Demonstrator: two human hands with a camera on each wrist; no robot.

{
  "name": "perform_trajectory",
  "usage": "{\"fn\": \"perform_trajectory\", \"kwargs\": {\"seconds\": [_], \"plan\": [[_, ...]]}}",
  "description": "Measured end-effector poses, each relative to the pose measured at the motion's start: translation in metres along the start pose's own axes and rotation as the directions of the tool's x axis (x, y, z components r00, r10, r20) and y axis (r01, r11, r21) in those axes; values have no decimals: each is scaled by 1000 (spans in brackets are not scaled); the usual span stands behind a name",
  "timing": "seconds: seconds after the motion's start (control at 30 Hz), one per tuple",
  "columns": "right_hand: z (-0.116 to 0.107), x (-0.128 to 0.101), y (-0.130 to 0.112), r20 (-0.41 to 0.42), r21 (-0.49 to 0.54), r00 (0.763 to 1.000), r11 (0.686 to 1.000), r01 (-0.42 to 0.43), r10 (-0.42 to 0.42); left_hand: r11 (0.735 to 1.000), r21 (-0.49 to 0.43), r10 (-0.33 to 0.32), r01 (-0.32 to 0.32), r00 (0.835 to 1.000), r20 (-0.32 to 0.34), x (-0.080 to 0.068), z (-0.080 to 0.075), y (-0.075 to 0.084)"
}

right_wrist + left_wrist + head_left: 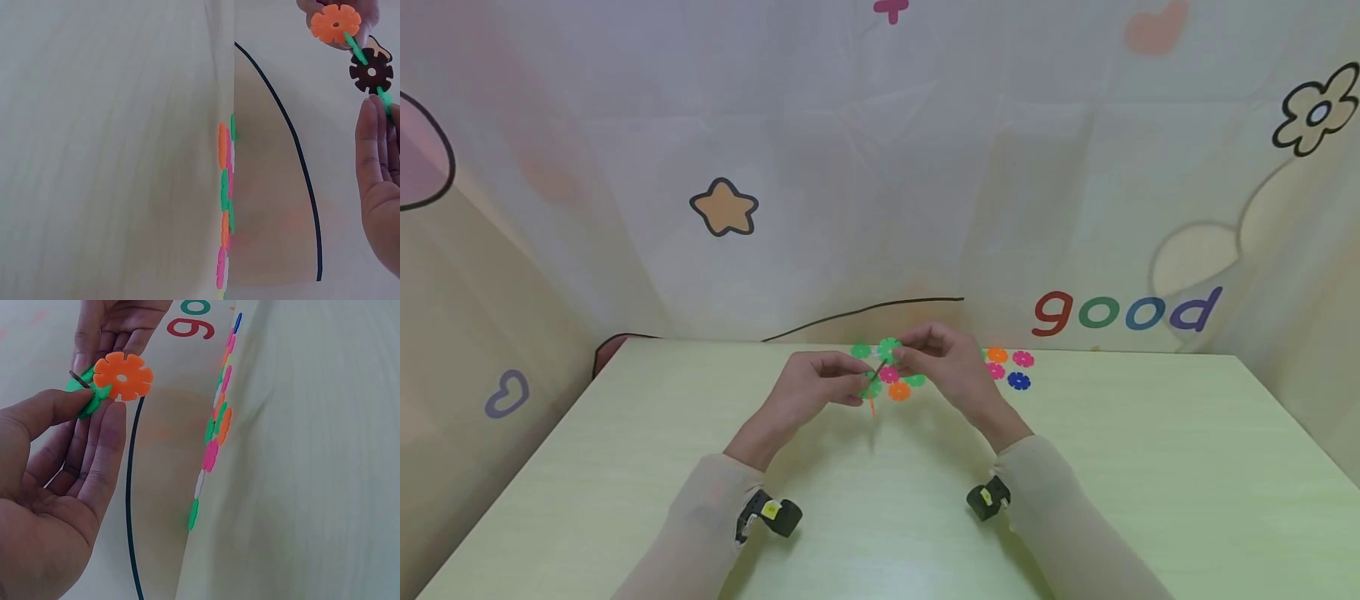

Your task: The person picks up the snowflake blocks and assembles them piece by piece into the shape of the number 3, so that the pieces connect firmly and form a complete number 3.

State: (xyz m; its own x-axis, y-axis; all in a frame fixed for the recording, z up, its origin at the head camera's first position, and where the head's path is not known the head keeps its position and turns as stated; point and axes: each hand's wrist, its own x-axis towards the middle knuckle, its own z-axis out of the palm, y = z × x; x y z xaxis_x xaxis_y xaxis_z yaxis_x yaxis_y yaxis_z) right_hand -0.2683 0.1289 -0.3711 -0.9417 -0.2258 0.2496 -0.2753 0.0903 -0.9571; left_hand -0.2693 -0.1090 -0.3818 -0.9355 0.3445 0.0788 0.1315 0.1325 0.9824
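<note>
Four-piece wording aside, a small chain of notched flower-shaped plastic discs hangs between both hands above the table. My left hand (808, 385) pinches a green disc (97, 400) between thumb and fingers. An orange disc (122, 376) is slotted onto that green one, standing crosswise. A brown disc (371, 71) sits between the two hands, joined to the left green disc. With thumb and fingertips, my right hand (953, 373) pinches another green disc (889, 350), which meets the brown disc's edge. How deep that joint goes cannot be told.
Loose discs lie flat near the table's back edge, among them an orange disc (899, 391), a pink disc (1023, 358) and a blue disc (1018, 381). A printed curtain (865, 208) hangs behind the pale table (880, 517).
</note>
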Motion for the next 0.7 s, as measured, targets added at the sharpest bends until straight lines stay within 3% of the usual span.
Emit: {"fn": "perform_trajectory", "kwargs": {"seconds": [0.47,0.7], "plan": [[3,-1,5,2,48,1000,999,23,-23,998,7,60,-60,997,-55,-3,6,5],[7,-2,6,-6,64,999,997,33,-33,999,-15,47,-48,996,-79,-3,7,7]]}}
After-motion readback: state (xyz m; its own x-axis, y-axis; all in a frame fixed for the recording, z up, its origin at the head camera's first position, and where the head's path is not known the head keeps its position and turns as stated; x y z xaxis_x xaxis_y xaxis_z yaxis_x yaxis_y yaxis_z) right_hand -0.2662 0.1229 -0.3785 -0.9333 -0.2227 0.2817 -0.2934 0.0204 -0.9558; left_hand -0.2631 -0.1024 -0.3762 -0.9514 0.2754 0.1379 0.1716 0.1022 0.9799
